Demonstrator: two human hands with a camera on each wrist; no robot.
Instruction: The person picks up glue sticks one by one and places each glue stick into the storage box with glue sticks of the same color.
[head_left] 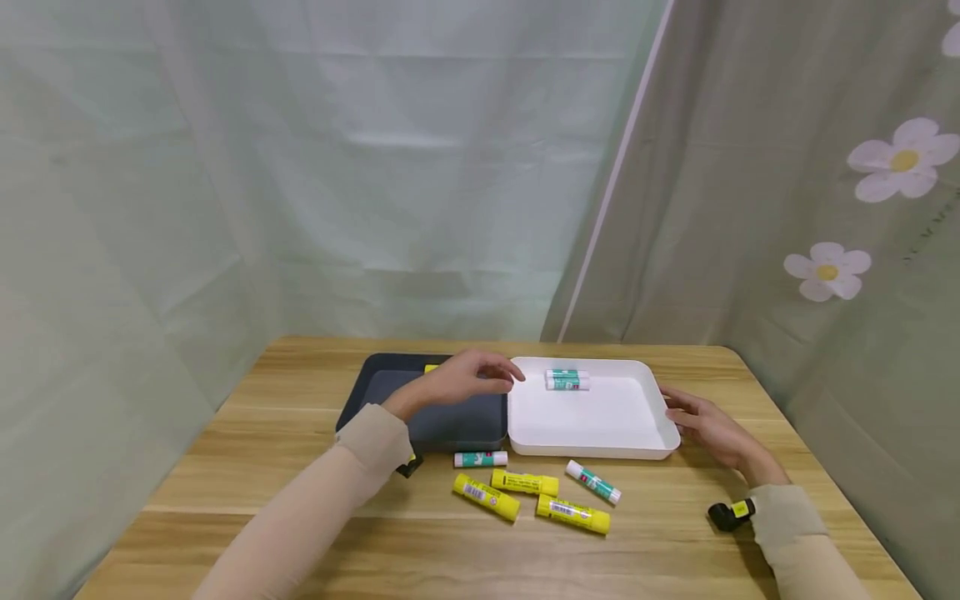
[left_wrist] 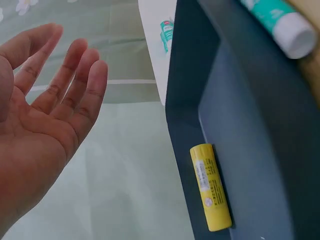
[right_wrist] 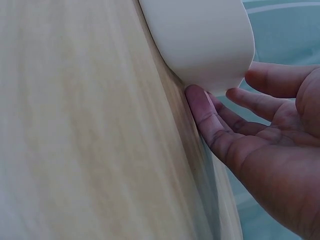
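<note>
My left hand [head_left: 467,377] hovers over the dark tray [head_left: 450,437], its relaxed fingers reaching toward the white tray's near-left rim and holding nothing. A yellow glue stick [left_wrist: 211,187] lies inside the dark tray along its far wall, mostly hidden by the hand in the head view. My right hand [head_left: 708,427] is at the right end of the white tray [head_left: 592,421], with fingertips against its outer side. Two green-and-white glue sticks [head_left: 567,383] lie side by side in that white tray.
In front of the trays, three yellow glue sticks [head_left: 486,497] lie on the wooden table [head_left: 420,550]. One green-and-white glue stick [head_left: 481,459] rests by the dark tray's front edge, another [head_left: 593,482] before the white tray. A curtain [head_left: 420,167] hangs behind.
</note>
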